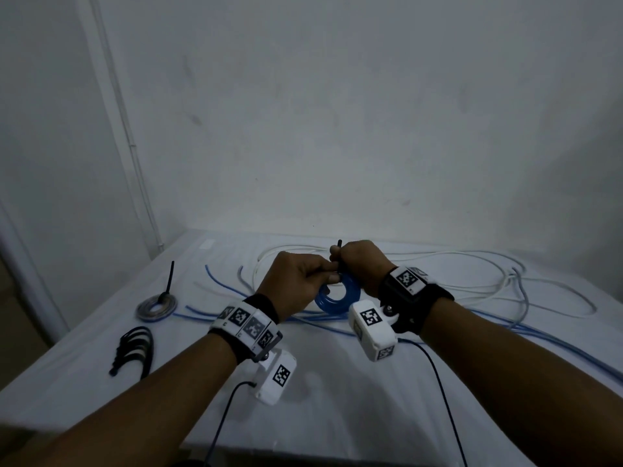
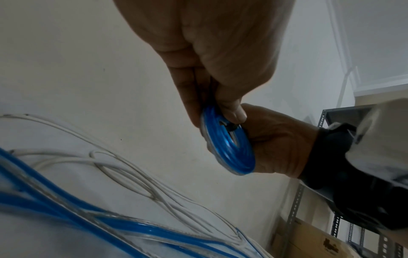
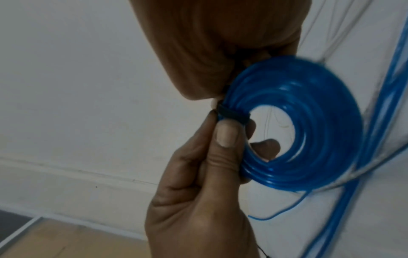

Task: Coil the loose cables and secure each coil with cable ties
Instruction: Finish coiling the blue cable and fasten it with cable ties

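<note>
A small blue cable coil (image 1: 337, 299) is held above the white table, between both hands. My left hand (image 1: 328, 276) pinches the coil's rim, its thumb (image 3: 226, 136) pressing just below a black cable tie (image 3: 232, 114) looped around the strands. My right hand (image 1: 338, 261) grips the tie's tail (image 1: 339, 246), which sticks up past the fist. In the left wrist view the coil (image 2: 229, 144) shows edge-on between my fingers, with the right hand (image 2: 276, 139) behind it. A thin loose end of blue cable (image 3: 287, 207) hangs from the coil.
A grey coil (image 1: 156, 306) with an upright tie tail lies at the left, and a bundle of black cable ties (image 1: 135, 352) sits nearer me. Loose white cables (image 1: 438, 261) and blue cables (image 1: 505, 328) sprawl over the table's far and right side. A metal shelf (image 2: 331, 122) stands beyond.
</note>
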